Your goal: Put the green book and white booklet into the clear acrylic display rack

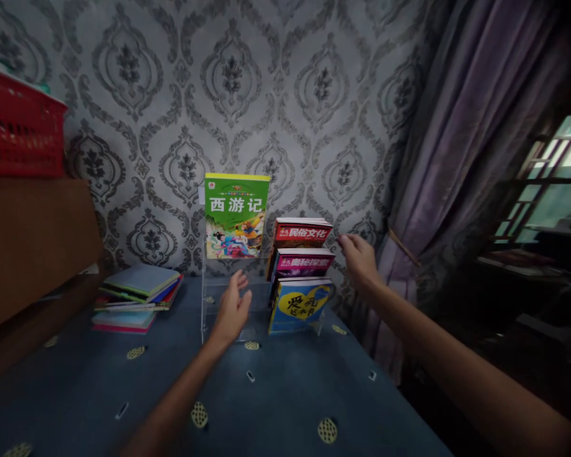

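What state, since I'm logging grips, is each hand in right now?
Left hand: open, holding nothing visible.
Right hand: partly curled, nothing visibly held; open or closed cannot be told.

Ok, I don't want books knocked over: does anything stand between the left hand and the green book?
Nothing visible does. The left hand shows below the green book, before the clear rack; whether the rack itself overlaps the book's foot isn't discernible. The blue book stands to the right.

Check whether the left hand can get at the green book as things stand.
Probably yes: the left hand looks empty and shows just below the green book, whose front nothing visibly blocks.
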A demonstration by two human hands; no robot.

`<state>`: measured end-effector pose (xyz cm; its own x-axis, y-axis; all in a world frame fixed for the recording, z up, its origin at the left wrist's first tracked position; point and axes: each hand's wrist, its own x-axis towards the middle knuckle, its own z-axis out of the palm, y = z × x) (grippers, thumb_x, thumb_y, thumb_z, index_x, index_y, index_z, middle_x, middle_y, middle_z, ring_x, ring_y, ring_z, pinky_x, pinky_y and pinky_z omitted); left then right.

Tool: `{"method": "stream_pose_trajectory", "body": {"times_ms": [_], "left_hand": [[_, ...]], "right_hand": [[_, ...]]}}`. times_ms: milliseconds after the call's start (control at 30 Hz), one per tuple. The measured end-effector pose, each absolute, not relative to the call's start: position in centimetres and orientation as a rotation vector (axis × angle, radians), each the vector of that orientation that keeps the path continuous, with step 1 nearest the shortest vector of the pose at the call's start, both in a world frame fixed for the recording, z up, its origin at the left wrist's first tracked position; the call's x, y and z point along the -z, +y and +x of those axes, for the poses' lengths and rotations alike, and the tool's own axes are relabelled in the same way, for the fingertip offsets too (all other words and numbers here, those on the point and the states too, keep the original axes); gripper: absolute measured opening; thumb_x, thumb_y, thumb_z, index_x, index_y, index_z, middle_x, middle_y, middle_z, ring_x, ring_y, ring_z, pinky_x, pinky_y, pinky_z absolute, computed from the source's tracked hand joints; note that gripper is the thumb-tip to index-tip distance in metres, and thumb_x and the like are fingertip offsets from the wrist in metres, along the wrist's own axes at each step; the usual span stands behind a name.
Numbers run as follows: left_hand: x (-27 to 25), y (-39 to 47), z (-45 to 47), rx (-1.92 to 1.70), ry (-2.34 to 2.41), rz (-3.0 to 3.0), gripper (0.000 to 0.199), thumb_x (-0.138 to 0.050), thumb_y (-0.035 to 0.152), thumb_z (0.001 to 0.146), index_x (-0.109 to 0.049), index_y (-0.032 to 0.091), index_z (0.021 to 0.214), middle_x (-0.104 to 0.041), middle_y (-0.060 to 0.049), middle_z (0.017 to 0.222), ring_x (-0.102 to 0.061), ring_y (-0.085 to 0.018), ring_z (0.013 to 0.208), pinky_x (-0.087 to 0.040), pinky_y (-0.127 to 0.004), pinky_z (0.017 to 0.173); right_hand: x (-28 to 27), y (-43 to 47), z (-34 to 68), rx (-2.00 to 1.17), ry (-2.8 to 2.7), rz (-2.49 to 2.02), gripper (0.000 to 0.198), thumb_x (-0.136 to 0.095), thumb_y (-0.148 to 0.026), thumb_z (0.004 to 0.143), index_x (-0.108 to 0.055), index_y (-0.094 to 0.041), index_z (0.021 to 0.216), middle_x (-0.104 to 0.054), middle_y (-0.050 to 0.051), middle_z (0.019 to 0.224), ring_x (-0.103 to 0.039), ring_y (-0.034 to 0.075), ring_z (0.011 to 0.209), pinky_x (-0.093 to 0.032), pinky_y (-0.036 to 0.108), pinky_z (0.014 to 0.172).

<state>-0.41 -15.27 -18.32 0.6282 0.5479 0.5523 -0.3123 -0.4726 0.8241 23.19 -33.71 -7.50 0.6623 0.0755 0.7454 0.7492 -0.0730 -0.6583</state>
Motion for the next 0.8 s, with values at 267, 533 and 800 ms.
{"method": "stream_pose_trajectory", "body": {"times_ms": [267,533,800], "left_hand": [[22.9,-13.8,-10.3,-1.074,0.328,2.015,0.026,-0.045,0.032,0.094,-0.058,0.023,0.115,-0.070,-0.009,0.113,-0.066,-0.022,0.107,-0.052,-0.038,0.092],[26.9,-10.9,-12.6,-1.026,0.508,1.880,0.026,-0.047,0.035,0.091,-0.060,0.021,0.107,-0.071,-0.009,0.105,-0.068,-0.024,0.100,-0.055,-0.038,0.081],[29.4,-8.8,-12.3,-0.973,0.607,1.644,0.030,-0.050,0.039,0.083,-0.057,0.018,0.102,-0.068,-0.008,0.098,-0.066,-0.023,0.092,-0.053,-0.028,0.060]], "right_hand": [[15.9,-34.0,11.2,0.865,-1.412,-1.567,0.021,-0.049,-0.022,0.093,-0.065,-0.025,0.106,-0.068,0.010,0.118,-0.061,0.026,0.114,-0.048,0.048,0.099],[15.3,-33.0,10.2,0.692,-1.281,-1.644,0.021,-0.047,-0.028,0.093,-0.066,-0.025,0.102,-0.070,0.009,0.111,-0.063,0.027,0.108,-0.047,0.048,0.098],[24.1,-28.4,3.3,0.060,-1.645,-1.661,0.023,-0.045,-0.014,0.088,-0.066,-0.023,0.092,-0.070,0.007,0.090,-0.064,0.022,0.089,-0.051,0.037,0.081]]}}
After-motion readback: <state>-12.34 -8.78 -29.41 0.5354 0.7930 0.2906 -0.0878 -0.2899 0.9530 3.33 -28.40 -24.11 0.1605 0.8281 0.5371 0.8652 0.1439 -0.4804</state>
